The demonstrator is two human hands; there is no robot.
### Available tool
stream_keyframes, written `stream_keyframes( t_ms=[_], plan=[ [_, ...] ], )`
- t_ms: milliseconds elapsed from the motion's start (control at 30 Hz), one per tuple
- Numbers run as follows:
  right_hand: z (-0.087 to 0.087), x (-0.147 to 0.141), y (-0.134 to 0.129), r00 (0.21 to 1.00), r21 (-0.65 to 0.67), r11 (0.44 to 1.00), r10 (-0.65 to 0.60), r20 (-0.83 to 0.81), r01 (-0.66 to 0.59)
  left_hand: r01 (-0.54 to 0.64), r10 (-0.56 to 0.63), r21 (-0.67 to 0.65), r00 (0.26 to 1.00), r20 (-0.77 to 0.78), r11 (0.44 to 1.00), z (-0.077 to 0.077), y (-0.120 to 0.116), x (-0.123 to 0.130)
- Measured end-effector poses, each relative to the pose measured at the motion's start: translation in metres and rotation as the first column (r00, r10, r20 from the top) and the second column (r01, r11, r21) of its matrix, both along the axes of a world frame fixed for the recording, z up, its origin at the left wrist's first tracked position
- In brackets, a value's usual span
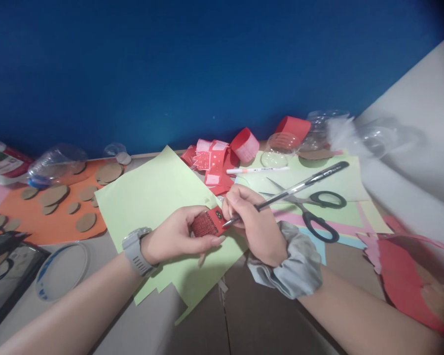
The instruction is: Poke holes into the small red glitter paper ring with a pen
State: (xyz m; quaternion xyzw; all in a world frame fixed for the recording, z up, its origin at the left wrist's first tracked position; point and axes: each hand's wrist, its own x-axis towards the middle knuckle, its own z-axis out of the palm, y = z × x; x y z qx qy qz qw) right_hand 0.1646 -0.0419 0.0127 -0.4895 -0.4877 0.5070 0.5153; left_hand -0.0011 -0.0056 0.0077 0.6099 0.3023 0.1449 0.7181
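Red card [206, 224], marked in black, is pinched in the person's left hand [179, 234], likely to steady it; the right hand [254, 222] grips a pen [304, 184] low down, seemingly for control, its tip at the card's end nearest that hand; green paper [151, 190] lies beneath both hands; scissors [299, 201] rest just right of the right hand, apparently within reach.
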Motion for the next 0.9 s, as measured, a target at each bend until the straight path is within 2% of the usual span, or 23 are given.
stream_keyframes(
  t_ms=[167, 300, 400, 700, 900],
  plan=[
    [-0.0021, -0.0004, -0.0034, 0.998, 0.156, 0.987, -0.052, 0.039, 0.046, -0.059, 0.056, 0.065, 0.998, 0.034, 0.996, 0.0017, -0.0022, 0.0011],
    [-0.0024, 0.0007, -0.0024, 0.998, 0.073, 0.996, 0.055, 0.041, -0.057, -0.002, 0.003, 0.052, 1.000, -0.015, 0.999, 0.0004, -0.0003, 0.0003],
    [-0.0017, 0.0012, -0.0014, 0.993, 0.070, 0.992, 0.100, 0.062, -0.104, 0.017, -0.016, 0.047, 1.000, -0.015, 0.999, -0.0002, 0.0014, -0.0011],
    [0.0006, -0.0018, -0.0010, 0.984, 0.137, 0.987, 0.062, 0.166, -0.085, 0.018, -0.016, 0.067, 1.000, -0.023, 0.998, 0.0020, 0.0005, -0.0016],
    [0.0002, -0.0020, -0.0024, 0.981, 0.122, 0.989, 0.055, 0.185, -0.078, 0.024, -0.022, 0.058, 0.999, -0.034, 0.998, 0.0004, 0.0009, -0.0013]
  ],
)
